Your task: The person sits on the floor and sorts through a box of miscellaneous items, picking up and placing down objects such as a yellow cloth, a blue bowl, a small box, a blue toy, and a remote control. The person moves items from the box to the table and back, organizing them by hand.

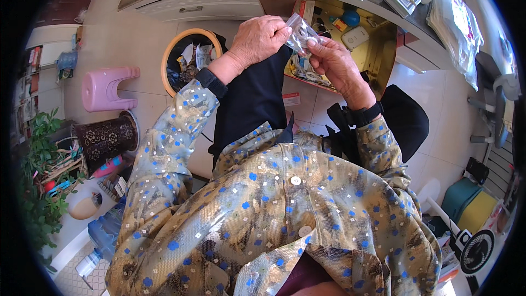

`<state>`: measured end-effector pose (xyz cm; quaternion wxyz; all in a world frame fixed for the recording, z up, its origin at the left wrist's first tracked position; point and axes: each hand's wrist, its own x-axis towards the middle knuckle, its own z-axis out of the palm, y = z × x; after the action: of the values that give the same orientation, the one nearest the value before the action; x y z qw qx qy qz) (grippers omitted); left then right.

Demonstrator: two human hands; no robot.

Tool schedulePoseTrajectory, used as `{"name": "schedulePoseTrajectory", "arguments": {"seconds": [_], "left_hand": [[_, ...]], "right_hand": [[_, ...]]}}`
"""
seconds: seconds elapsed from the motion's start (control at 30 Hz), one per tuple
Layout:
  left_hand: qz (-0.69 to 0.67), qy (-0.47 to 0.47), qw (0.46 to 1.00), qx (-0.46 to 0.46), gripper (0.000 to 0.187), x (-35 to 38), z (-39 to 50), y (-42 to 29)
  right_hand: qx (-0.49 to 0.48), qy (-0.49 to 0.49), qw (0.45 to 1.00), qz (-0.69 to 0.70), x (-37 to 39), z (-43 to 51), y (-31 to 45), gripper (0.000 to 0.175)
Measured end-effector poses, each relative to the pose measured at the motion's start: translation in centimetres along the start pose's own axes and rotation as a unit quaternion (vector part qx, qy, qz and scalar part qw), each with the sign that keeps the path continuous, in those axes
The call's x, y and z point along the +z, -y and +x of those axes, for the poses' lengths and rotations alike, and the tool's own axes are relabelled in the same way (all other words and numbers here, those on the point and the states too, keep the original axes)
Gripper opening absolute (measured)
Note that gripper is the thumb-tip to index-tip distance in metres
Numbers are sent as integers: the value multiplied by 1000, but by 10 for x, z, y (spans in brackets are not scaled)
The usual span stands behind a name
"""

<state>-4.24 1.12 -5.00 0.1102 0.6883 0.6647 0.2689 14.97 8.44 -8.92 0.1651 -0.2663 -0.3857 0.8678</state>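
Observation:
Between my two hands is a small clear plastic bag (pixel 302 33) with something indistinct inside. My left hand (pixel 263 39) pinches its left edge between thumb and fingers. On the other side, my right hand (pixel 335 59) grips the bag's lower right part, the thumb on top. Behind and below the bag lies an open box with a gold-coloured inside (pixel 376 55). It holds a pale oval device (pixel 355 38), a blue round object (pixel 350 17), a small orange-yellow packet (pixel 340 24) and white cables (pixel 306 70).
A lined waste bin with an orange rim (pixel 165 63) stands left of my knee. Farther left are a pink plastic stool (pixel 104 89) and a dark patterned container (pixel 107 137). A countertop with drawers (pixel 201 8) runs ahead. A red-and-white small box (pixel 291 99) lies on the floor.

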Motion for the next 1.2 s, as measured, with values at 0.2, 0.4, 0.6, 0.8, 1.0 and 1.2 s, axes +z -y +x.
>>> {"name": "schedulePoseTrajectory", "arguments": {"seconds": [0.2, 0.4, 0.6, 0.8, 1.0, 1.2], "left_hand": [[-50, 0, 998, -29, 28, -2, 1, -2], [16, 7, 1000, 6, 41, -1, 3, -3], [-1, 2, 998, -68, 29, 5, 3, 0], [-27, 2, 997, -75, 24, 3, 2, 1], [-43, -14, 995, -86, 23, 1, 1, 3], [-36, -18, 995, -95, 22, -3, 0, 4]], "right_hand": [[-18, -10, 1000, -4, 4, -3, 6, 18], [-29, -7, 999, -41, 5, -2, 6, 21], [-72, -70, 994, -36, -44, 17, -5, 29], [44, -257, 894, -366, -124, 39, -68, 25], [91, -26, 810, -579, -144, 51, -140, 20], [-4, 123, 674, -729, -138, 57, -151, 29]]}}
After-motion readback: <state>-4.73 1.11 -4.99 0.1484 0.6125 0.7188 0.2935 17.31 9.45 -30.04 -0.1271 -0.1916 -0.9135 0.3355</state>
